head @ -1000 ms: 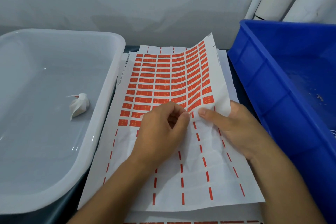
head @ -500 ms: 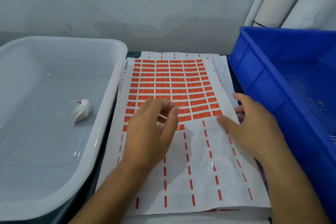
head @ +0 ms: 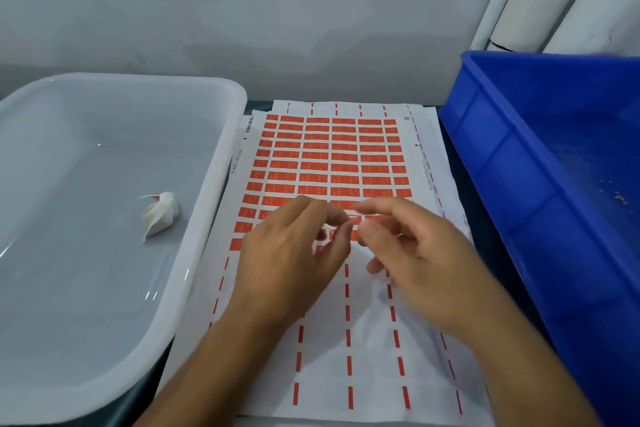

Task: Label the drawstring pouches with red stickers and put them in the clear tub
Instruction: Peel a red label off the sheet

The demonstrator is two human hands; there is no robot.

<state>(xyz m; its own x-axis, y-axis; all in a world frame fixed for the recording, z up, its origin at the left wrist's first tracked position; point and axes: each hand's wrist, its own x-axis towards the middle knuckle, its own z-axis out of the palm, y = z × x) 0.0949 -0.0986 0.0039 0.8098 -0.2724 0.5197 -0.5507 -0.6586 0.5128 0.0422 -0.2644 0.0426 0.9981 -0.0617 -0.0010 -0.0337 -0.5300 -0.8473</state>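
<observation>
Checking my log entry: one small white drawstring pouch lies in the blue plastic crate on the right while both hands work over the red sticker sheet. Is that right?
Not quite. The head view shows the small white drawstring pouch in the clear plastic tub on the left, not the blue plastic crate. Both hands do work over the red sticker sheet.

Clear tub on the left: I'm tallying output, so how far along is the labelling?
Done: one white pouch already lies in the clear tub. In hand: the left hand and right hand meet over the sticker sheet, apparently pinching a red sticker between them. Left: no unlabelled pouch is visible, so the remaining count cannot be told; many stickers remain on the sheet.
</observation>
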